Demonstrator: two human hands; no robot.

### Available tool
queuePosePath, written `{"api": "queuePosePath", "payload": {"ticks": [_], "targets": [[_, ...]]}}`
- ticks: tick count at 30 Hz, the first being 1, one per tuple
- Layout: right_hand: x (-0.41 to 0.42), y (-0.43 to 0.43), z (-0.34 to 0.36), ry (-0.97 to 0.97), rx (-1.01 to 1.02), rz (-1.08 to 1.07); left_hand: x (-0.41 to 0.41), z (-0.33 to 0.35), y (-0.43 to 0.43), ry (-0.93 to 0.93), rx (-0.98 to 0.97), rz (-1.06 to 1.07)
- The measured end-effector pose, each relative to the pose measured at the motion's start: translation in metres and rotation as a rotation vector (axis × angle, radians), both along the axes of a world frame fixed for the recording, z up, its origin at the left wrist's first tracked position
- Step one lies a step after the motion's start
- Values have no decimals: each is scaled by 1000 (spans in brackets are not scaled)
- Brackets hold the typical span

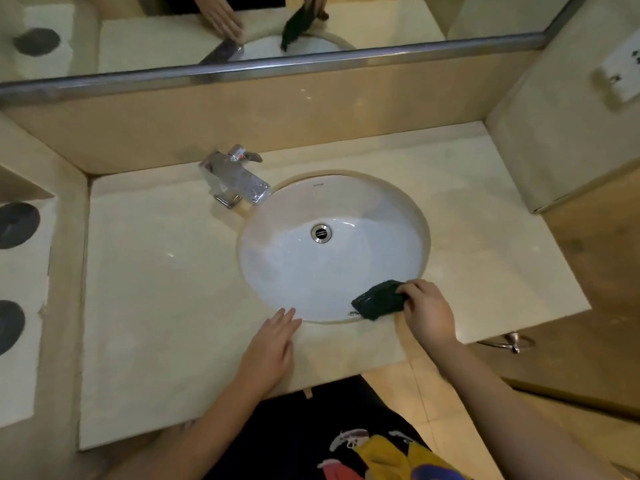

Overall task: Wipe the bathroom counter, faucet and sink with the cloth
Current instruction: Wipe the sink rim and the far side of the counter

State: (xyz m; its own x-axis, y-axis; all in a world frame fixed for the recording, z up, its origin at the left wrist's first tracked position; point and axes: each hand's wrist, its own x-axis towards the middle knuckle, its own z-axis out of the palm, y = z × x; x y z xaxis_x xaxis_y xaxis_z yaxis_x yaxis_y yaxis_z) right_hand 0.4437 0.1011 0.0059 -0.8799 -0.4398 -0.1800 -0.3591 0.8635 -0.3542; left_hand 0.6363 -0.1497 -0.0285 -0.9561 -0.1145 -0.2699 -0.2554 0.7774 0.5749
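A white oval sink with a metal drain is set into the cream marble counter. A chrome faucet stands at the sink's back left, its spout over the basin rim. My right hand grips a dark green cloth and presses it on the sink's front right rim. My left hand lies flat on the counter at the sink's front edge, fingers together and extended, holding nothing.
A mirror with a metal lower frame runs along the back and reflects both hands. Tiled side walls box in the counter; a socket plate sits on the right wall. A metal towel ring hangs below the counter's right edge.
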Motion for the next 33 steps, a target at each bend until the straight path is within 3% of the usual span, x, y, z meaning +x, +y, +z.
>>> {"api": "queuePosePath", "payload": {"ticks": [2,8,15,24,28,33], "targets": [[-26,3,6,-40,8,74,-7,-2,4,-26,-34,53],[-32,-24,-8,-421,73,439,-29,6,20,-15,-76,214],[-25,-37,-18,-510,159,534,-13,-2,2,-122,-214,414],[33,-101,-29,-460,47,470,-15,-27,-35,-95,-297,488],[18,-72,-23,-450,75,425,-16,-39,-38,-78,-324,477],[14,-54,-17,-420,110,223,-15,-47,-37,-9,-379,480]]}}
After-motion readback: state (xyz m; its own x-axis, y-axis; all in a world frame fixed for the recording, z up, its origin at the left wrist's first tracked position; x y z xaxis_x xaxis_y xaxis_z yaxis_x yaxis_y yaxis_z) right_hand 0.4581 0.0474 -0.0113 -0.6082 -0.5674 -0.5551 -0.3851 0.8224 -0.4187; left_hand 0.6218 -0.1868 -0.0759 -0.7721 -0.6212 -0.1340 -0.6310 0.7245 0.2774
